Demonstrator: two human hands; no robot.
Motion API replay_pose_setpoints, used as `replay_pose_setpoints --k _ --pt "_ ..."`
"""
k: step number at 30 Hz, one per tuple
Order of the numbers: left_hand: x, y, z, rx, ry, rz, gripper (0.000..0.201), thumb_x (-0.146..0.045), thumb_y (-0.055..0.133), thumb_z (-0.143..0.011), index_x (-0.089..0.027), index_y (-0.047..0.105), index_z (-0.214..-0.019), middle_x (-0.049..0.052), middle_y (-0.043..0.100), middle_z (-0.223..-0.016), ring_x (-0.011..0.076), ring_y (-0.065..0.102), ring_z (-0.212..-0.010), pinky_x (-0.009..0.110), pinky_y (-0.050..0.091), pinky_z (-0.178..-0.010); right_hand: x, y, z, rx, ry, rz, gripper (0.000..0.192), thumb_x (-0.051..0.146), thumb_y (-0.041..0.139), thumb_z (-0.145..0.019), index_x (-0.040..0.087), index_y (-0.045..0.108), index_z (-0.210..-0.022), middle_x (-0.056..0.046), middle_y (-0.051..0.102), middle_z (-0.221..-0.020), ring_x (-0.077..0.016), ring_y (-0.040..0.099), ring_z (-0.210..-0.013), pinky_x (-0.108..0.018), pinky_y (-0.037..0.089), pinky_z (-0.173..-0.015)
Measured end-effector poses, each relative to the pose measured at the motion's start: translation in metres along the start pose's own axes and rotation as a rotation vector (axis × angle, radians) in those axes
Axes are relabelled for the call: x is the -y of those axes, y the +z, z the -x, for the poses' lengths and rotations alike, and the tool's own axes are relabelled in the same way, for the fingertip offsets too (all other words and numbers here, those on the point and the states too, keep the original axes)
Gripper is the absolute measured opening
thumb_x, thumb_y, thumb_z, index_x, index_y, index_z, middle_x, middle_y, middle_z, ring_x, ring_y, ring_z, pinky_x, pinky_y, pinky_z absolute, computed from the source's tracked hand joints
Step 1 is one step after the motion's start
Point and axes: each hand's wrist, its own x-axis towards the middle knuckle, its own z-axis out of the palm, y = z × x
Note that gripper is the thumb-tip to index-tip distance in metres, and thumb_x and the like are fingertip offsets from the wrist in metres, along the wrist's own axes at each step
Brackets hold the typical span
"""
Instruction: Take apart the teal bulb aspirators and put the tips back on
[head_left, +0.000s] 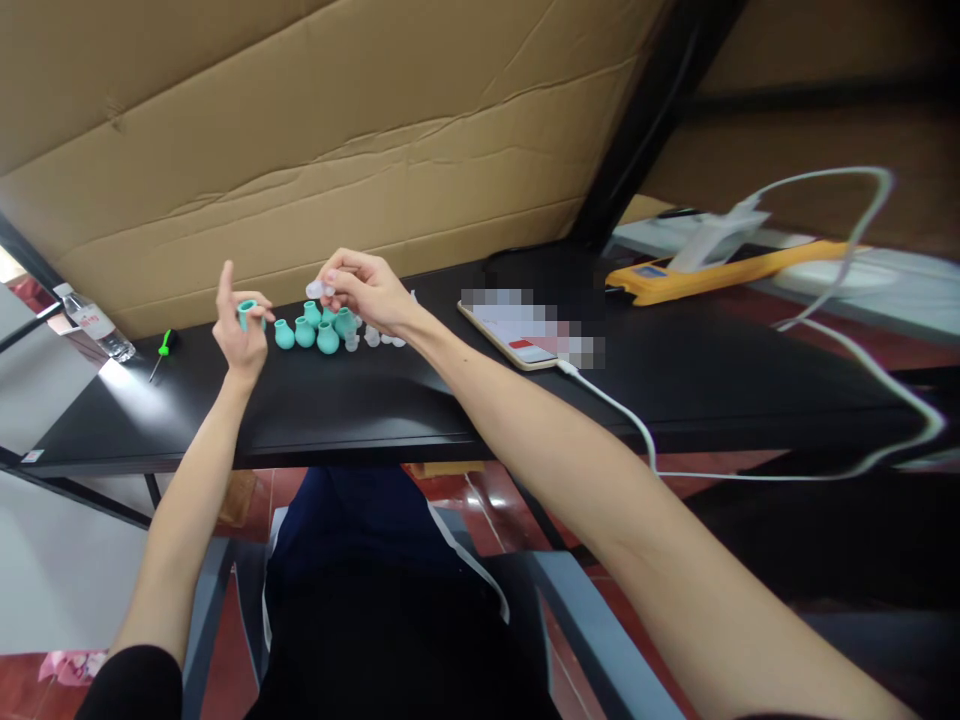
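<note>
My left hand (238, 340) pinches a small teal rubber bulb (247, 314) above the black table, its open mouth facing up and the index finger raised. To the right of it, my right hand (367, 290) grips a small clear plastic piece (319, 289) between thumb and fingers. The two held parts are apart. Below and between the hands stands a cluster of several teal bulbs (328, 338), open necks up. Several clear plastic pieces (372, 336) lie beside the cluster, partly under my right hand.
A charging phone (510, 335) lies right of my right hand, its white cable (615, 405) trailing over the table edge (360, 445). A yellow power strip (675, 285) is further right. Left are a screwdriver (166, 345) and a water bottle (94, 322). Cardboard (337, 150) walls the back.
</note>
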Motion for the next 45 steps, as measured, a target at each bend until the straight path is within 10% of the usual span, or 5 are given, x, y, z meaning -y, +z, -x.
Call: replay_pose_setpoints --k 9,13,24,45 --pt "0.08 -0.007 0.003 0.066 -0.5 0.101 0.055 -0.032 0.076 -0.107 -0.027 0.058 -0.159 0.004 0.071 -0.115 0.0212 0.069 -0.101 0.039 0.062 -0.106 -0.001 -0.006 -0.003 -0.11 0.006 0.149 0.071 0.092 0.095 -0.082 0.028 0.067 -0.092 -0.003 0.073 -0.087 -0.0218 0.069 -0.084 -0.038 0.063 -0.079" --pt "0.08 -0.001 0.008 0.187 -0.638 0.11 0.079 -0.014 0.081 -0.086 -0.027 0.058 -0.16 0.0 0.072 -0.116 0.0172 0.072 -0.101 0.033 0.06 -0.103 -0.004 -0.002 -0.001 -0.115 0.024 0.213 0.062 0.085 0.092 -0.082 0.027 0.071 -0.091 -0.004 0.075 -0.086 -0.0222 0.071 -0.083 -0.039 0.061 -0.082" --pt "0.07 0.023 -0.015 0.394 -0.873 0.314 0.045 -0.013 0.1 -0.072 -0.019 0.079 -0.112 0.002 0.082 -0.101 0.0215 0.081 -0.095 0.039 0.064 -0.102 -0.005 -0.006 0.0 -0.188 0.063 0.308 0.05 0.076 0.084 -0.084 0.027 0.073 -0.086 -0.004 0.077 -0.082 -0.0228 0.065 -0.077 -0.038 0.052 -0.077" --pt "0.079 0.013 -0.018 0.569 -0.807 0.358 0.049 -0.056 0.086 -0.103 -0.018 0.089 -0.134 0.019 0.088 -0.152 0.0325 0.083 -0.136 0.049 0.066 -0.12 -0.007 -0.002 -0.001 -0.034 0.276 0.211 0.078 0.1 0.088 -0.076 0.023 0.074 -0.078 -0.003 0.073 -0.073 -0.0147 0.059 -0.064 -0.03 0.05 -0.066"
